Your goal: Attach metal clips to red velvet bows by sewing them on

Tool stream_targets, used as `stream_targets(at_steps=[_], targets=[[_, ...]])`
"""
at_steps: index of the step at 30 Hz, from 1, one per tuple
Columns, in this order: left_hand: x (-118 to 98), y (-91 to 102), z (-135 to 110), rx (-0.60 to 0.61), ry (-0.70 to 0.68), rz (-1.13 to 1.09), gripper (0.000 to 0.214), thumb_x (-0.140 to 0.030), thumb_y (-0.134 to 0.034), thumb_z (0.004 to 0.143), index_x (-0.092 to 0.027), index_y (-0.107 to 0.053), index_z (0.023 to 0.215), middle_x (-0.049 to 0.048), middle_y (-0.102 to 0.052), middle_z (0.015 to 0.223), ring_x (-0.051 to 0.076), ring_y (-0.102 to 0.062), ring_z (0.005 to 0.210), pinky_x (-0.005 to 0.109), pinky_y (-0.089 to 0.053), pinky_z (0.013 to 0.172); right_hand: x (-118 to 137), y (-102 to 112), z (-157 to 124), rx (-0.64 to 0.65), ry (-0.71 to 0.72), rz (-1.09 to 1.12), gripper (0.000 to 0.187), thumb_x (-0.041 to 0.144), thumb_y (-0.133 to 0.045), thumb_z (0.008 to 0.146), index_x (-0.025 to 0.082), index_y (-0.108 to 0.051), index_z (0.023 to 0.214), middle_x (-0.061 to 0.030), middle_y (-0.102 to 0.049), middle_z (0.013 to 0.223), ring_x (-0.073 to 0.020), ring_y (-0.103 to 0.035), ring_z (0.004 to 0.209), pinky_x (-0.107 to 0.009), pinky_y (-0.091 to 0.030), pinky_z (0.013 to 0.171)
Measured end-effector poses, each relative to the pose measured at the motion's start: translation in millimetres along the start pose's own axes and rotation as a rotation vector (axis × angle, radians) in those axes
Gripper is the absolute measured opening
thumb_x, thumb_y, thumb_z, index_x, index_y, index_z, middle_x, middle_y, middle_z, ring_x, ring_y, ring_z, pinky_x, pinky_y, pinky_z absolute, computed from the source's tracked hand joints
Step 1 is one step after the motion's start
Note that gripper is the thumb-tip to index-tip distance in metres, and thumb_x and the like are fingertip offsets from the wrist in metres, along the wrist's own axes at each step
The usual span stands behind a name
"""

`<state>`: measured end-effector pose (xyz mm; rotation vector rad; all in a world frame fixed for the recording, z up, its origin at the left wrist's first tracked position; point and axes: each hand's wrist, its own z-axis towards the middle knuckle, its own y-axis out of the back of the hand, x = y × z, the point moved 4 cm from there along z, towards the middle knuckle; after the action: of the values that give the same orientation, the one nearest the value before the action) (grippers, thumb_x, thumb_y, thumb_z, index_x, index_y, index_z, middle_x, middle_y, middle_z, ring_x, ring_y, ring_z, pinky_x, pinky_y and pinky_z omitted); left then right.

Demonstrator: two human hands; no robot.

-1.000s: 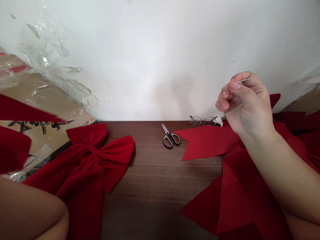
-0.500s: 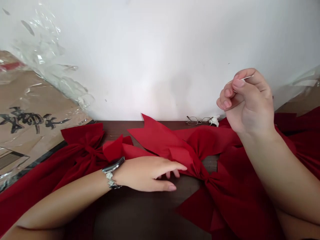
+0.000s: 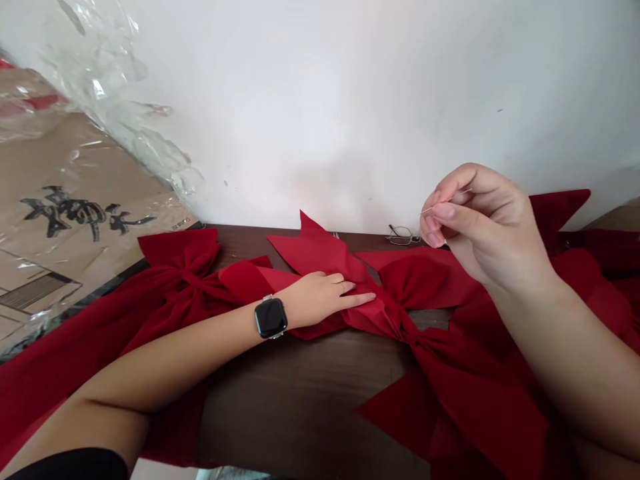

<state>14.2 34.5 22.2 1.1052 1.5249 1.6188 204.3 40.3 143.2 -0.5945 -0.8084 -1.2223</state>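
My right hand [image 3: 480, 227] is raised above the table, thumb and forefinger pinching a thin needle [image 3: 465, 192]. Against the wall, part of the needle shows above the thumb, and a fine line continues past the fingertips to the left. My left hand [image 3: 320, 300], with a black watch at the wrist, rests on the red fabric bow [image 3: 410, 283]. Its fingers curl over a fold of the cloth and the forefinger points toward the bow's gathered knot; the thumb is hidden.
Another red bow [image 3: 187, 273] lies on the left beside a plastic-wrapped cardboard box [image 3: 85, 160]. Glasses [image 3: 401, 235] sit by the white wall [image 3: 300, 100]. More red cloth [image 3: 605, 287] is heaped at right on the dark table [image 3: 300, 393].
My left hand has moved up onto the bow and its fingers have closed over the cloth. My right hand has come lower and slightly left, still pinching the needle. The view has shifted.
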Motion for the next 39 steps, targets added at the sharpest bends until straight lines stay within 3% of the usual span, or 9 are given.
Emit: stream_targets(at_steps=[4, 8, 12, 14, 17, 20, 26, 32, 39], targets=[[11.3, 12.9, -10.0, 0.097, 0.025, 0.007, 0.054, -0.005, -0.034, 0.094, -0.029, -0.046, 0.140, 0.0078, -0.068, 0.112, 0.020, -0.061, 0.099, 0.030, -0.046, 0.077, -1.6, -1.9, -3.2, 0.026, 0.009, -0.060, 0.011, 0.017, -0.070, 0.081, 0.020, -0.061, 0.077, 0.0032, -0.057, 0.061, -0.0097, -0.052, 0.049, -0.028, -0.042, 0.049], [29.2, 28.6, -27.8, 0.243, 0.088, -0.118, 0.048, -0.004, -0.048, 0.085, -0.031, -0.065, 0.121, 0.0032, -0.068, 0.114, 0.021, -0.061, 0.105, 0.031, -0.044, 0.087, -9.3, -6.6, -6.2, 0.066, -0.072, -0.147, 0.011, 0.022, -0.072, 0.080, 0.022, -0.062, 0.074, 0.0028, -0.059, 0.063, -0.0100, -0.055, 0.054, -0.026, -0.046, 0.053], [49.1, 36.4, -41.7, 0.395, 0.263, -0.184, 0.036, -0.042, -0.070, 0.076, -0.023, -0.072, 0.106, 0.0065, -0.065, 0.118, 0.027, -0.061, 0.106, 0.033, -0.044, 0.087, -19.6, -14.3, -6.9, 0.156, -0.144, -0.186, 0.010, 0.019, -0.073, 0.076, 0.021, -0.064, 0.071, 0.0013, -0.063, 0.070, -0.0105, -0.058, 0.060, -0.025, -0.048, 0.056], [51.6, 37.7, -40.0, 0.368, 0.312, -0.170, 0.053, -0.058, -0.070, 0.070, -0.018, -0.070, 0.105, 0.0098, -0.065, 0.116, 0.029, -0.061, 0.104, 0.034, -0.045, 0.087, -24.4, -18.4, -7.8, 0.214, -0.167, -0.225, 0.008, 0.018, -0.072, 0.076, 0.020, -0.066, 0.071, 0.0002, -0.065, 0.074, -0.0117, -0.061, 0.065, -0.026, -0.049, 0.061], [39.8, 36.1, -25.3, 0.168, 0.220, -0.170, 0.069, -0.066, -0.065, 0.072, -0.015, -0.063, 0.118, 0.0129, -0.061, 0.124, 0.030, -0.056, 0.114, 0.035, -0.042, 0.096, -31.4, -26.4, -11.0, 0.322, -0.156, -0.306, 0.005, 0.018, -0.068, 0.079, 0.018, -0.067, 0.073, -0.0012, -0.068, 0.080, -0.0143, -0.064, 0.075, -0.028, -0.051, 0.069], [23.9, 26.2, -10.0, 0.040, 0.116, -0.158, 0.061, -0.061, -0.060, 0.080, -0.014, -0.060, 0.119, 0.0139, -0.060, 0.125, 0.028, -0.056, 0.114, 0.035, -0.041, 0.099, -42.2, -36.9, -16.4, 0.442, -0.105, -0.385, 0.006, 0.014, -0.063, 0.080, 0.016, -0.066, 0.075, -0.0011, -0.068, 0.078, -0.0132, -0.062, 0.073, -0.027, -0.049, 0.069], [22.5, 3.9, -2.9, 0.121, 0.081, -0.118, 0.023, -0.036, -0.060, 0.088, -0.020, -0.064, 0.104, 0.0051, -0.068, 0.096, 0.022, -0.064, 0.086, 0.030, -0.044, 0.070, -79.1, -49.1, -26.0, 0.660, -0.204, -0.477, 0.008, 0.010, -0.062, 0.079, 0.015, -0.068, 0.076, 0.0009, -0.067, 0.073, -0.0085, -0.056, 0.063, -0.021, -0.042, 0.058], [32.7, 2.3, -6.3, 0.137, 0.102, -0.176, 0.012, -0.032, -0.058, 0.089, -0.022, -0.063, 0.092, 0.0018, -0.066, 0.090, 0.018, -0.062, 0.077, 0.027, -0.037, 0.060, -95.6, -45.5, -29.6, 0.824, -0.349, -0.347, 0.004, 0.016, -0.067, 0.078, 0.013, -0.068, 0.075, -0.0017, -0.069, 0.076, -0.0120, -0.061, 0.071, -0.025, -0.048, 0.069], [32.8, 1.8, -4.5, 0.178, 0.130, -0.200, 0.011, -0.031, -0.056, 0.088, -0.021, -0.062, 0.089, 0.0025, -0.066, 0.093, 0.019, -0.062, 0.081, 0.027, -0.037, 0.062, -101.1, -51.5, -36.8, 0.932, -0.302, -0.355, 0.006, 0.013, -0.064, 0.080, 0.013, -0.067, 0.075, -0.0015, -0.067, 0.073, -0.0115, -0.058, 0.066, -0.023, -0.044, 0.064]])
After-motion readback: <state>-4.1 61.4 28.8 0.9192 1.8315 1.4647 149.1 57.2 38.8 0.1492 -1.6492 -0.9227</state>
